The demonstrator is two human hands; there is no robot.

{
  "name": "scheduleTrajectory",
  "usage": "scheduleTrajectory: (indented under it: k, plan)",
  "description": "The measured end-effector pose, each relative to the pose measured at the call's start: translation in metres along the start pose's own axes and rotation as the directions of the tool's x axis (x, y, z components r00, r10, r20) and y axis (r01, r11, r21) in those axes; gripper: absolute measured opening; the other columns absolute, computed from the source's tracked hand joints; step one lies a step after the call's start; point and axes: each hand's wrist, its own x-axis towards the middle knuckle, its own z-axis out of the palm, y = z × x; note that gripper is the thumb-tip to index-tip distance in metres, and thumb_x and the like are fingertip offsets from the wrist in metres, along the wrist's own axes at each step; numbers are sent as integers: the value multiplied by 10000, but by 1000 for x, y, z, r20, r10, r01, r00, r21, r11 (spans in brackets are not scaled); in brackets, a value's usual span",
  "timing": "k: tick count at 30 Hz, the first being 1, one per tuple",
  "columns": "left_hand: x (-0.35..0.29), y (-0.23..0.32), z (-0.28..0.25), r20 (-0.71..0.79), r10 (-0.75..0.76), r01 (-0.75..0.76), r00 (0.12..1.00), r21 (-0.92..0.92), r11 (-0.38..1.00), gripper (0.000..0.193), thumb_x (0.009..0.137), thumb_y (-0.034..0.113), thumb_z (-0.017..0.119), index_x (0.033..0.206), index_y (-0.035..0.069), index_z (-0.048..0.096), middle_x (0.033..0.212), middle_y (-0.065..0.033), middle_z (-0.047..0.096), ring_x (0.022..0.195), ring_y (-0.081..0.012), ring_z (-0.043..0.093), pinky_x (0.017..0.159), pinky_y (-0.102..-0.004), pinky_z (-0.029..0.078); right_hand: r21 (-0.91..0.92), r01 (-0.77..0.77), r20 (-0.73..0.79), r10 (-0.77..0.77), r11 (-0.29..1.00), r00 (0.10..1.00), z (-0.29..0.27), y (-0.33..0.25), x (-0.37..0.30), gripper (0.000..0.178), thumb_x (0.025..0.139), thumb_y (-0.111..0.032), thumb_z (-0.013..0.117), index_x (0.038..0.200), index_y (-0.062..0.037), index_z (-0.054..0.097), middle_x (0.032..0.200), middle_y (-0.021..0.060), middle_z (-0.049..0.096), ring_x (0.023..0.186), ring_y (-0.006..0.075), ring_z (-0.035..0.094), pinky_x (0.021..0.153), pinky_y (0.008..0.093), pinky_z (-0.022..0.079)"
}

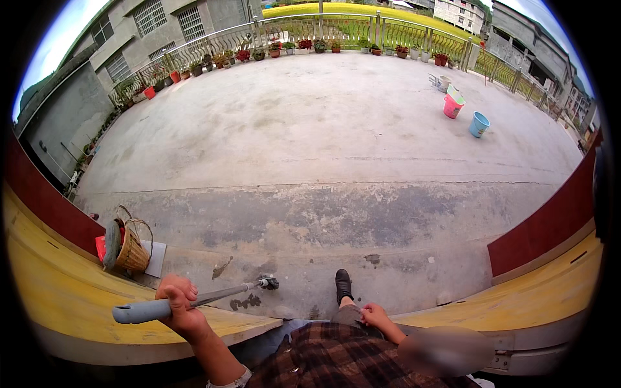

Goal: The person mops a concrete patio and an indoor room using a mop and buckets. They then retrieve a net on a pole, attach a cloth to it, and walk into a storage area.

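Observation:
My left hand (176,302), at the lower left, is wrapped round the thick grey grip of a long pole with a small dark head (270,282), which looks like a mop. The pole slants down to the right, and its head is close to the concrete floor in front of the doorway. My right hand (375,315) hangs beside my grey trouser leg, fingers curled in, with nothing visible in them. Just ahead of it, my black shoe (343,284) stands on the floor.
A wicker basket (132,251) stands left, by the yellow and dark red door edge. Ahead spreads a concrete yard (278,123). Blue (479,125) and pink (453,105) buckets stand at the far right. Several potted plants (275,49) line the metal railing (310,29). Dark wet-looking patches mark the near floor.

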Motion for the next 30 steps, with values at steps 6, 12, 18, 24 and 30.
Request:
scheduleTrajectory:
  k: [6,12,18,24,30]
  plan:
    - [59,-41,-9,-292,-8,68,956,197,978,377,877,206,474,560,107,295,540,-15,327,505,-115,323,492,-256,309,50,-88,72,84,995,994,-40,-64,124,222,840,-150,513,993,10,507,696,118,608,556,195,603,453,311,493]
    - [115,-44,-2,-216,109,-46,970,275,960,411,902,283,461,559,106,318,513,-16,333,474,-124,338,473,-257,318,-135,-61,81,72,989,994,-76,-172,222,245,820,-158,541,1003,-1,499,680,122,594,565,209,606,449,334,504]
    - [166,-54,3,-145,122,-90,982,212,973,488,918,434,379,549,118,328,487,-14,339,460,-137,357,464,-264,328,-519,603,400,-451,606,798,5,-308,303,498,731,-281,646,1101,8,479,743,121,610,690,259,618,630,367,494]
    - [224,-96,-35,-191,119,-125,974,-19,992,520,921,481,323,544,122,323,485,-13,353,465,-149,371,466,-279,342,103,994,772,-627,-46,-109,213,-510,220,700,676,-310,717,1229,-23,397,1060,160,559,960,317,532,820,376,424]
    - [320,-149,-71,-205,99,-150,974,-248,957,531,904,530,313,582,112,365,533,-21,391,508,-146,391,501,-279,358,56,997,754,-657,61,-2,322,-598,228,389,656,-218,727,978,-79,557,840,115,606,776,284,592,667,354,456]
